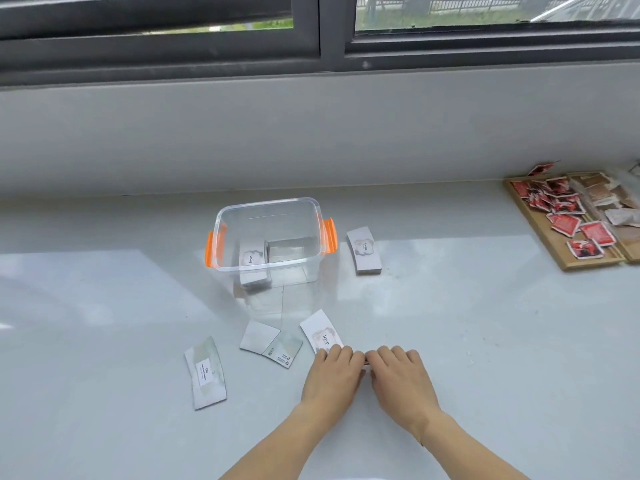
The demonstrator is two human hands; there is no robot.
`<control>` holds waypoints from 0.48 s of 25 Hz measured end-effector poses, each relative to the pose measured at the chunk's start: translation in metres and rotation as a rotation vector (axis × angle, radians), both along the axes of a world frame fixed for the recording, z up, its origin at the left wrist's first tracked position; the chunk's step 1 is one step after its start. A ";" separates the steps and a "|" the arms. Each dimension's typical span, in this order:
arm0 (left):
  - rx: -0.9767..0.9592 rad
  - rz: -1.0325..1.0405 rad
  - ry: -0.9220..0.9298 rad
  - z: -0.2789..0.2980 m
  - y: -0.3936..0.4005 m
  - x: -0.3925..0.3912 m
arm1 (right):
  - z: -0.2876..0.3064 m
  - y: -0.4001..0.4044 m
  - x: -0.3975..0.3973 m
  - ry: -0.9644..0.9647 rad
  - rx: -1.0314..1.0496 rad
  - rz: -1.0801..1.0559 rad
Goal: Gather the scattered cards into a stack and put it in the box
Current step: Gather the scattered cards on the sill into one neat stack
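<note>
Both hands, left hand [334,370] and right hand [398,372], are pinching a small stack [365,363]; cards could be sliding apart, missing the box [270,237].

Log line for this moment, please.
left hand, right hand: squaring cards on table | box: one stack inside | loose cards: remain outside
</note>
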State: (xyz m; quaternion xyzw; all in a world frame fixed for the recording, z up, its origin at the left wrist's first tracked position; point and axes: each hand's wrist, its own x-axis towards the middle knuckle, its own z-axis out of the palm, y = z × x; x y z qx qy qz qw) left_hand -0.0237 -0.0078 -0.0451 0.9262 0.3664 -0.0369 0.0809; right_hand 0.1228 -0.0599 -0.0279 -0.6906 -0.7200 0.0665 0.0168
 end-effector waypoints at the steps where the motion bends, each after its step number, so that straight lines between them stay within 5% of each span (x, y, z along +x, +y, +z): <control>1: 0.024 -0.003 -0.002 0.000 0.002 -0.001 | 0.000 0.002 0.000 0.000 0.018 -0.005; 12: -0.108 -0.043 0.045 0.017 0.086 -0.054 | 0.002 0.010 0.005 -0.005 -0.001 0.022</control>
